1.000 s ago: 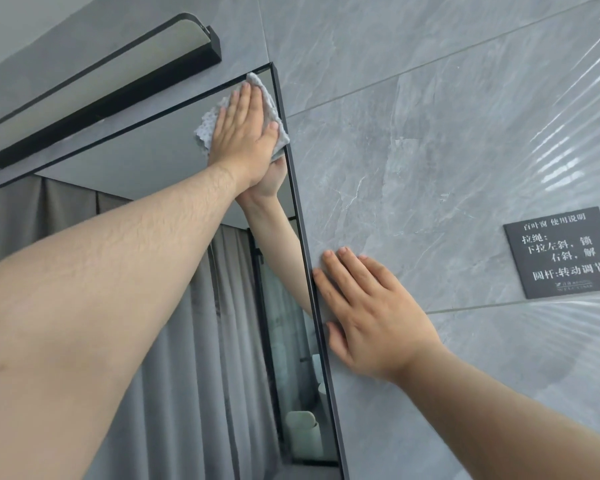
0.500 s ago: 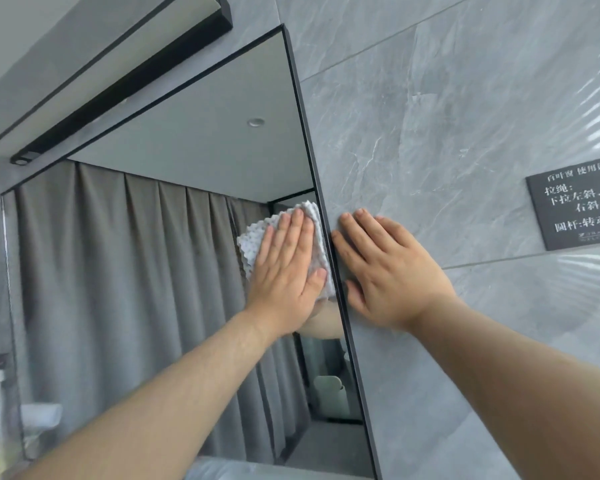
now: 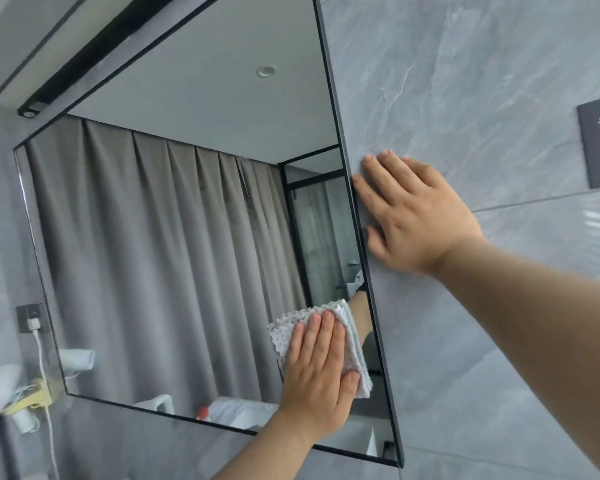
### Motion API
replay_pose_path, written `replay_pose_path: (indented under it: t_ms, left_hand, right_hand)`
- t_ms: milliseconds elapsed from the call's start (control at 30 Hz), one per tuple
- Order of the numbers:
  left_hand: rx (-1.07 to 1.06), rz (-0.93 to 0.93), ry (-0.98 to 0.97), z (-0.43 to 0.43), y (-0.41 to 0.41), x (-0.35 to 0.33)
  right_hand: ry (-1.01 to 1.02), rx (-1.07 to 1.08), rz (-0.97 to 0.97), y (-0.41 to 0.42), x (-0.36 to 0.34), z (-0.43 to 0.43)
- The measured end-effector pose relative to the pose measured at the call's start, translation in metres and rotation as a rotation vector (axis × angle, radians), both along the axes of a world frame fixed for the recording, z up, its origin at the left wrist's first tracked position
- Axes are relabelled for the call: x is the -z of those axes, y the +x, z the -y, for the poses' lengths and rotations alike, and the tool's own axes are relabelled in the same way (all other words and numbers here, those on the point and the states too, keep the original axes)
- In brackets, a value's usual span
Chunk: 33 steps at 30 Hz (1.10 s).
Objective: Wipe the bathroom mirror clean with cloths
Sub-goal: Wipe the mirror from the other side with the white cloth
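Mirror [image 3: 174, 237] in black frame across centre, grey marble tile wall [image 3: 465, 81] at right, left hand [image 3: 317, 379] lower centre, fingers flat pressing white cloth [image 3: 352, 344] to glass by right edge, right hand [image 3: 413, 216] spread flat on tile, empty, hairdryer [image 3: 0, 386] lower left.

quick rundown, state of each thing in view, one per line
mirror: wall-mounted, being wiped near its lower right corner
cloth: folded, pressed flat on the glass
left hand: open, palm down on the cloth
right hand: flat on the tile wall beside the frame, empty
charger: plugged into the socket
hair dryer: in its holder
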<state>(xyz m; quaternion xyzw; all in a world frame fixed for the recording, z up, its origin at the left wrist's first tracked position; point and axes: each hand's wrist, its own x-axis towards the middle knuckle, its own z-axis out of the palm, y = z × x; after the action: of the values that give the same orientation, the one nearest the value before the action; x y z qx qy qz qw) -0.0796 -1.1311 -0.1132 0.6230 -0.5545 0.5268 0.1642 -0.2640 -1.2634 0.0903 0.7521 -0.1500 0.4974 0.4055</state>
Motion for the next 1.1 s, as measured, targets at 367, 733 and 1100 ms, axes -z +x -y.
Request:
replay_pose_path:
  t_ms: [367,733,1100]
  left_hand:
    - [0.019,0.022,-0.042,0.006,-0.001,-0.089]
    - [-0.092,0.029,-0.126,0.019,-0.012,-0.298]
    - [-0.095,0.013,-0.177,0.031,-0.017,-0.335]
  right_hand:
    - [-0.001,-0.027,0.011,-0.001,0.0,-0.002]
    - [-0.01,-0.065,0.03,0.001,0.0,-0.002]
    - [-0.032,-0.036,0.043,0.002,0.0,0.0]
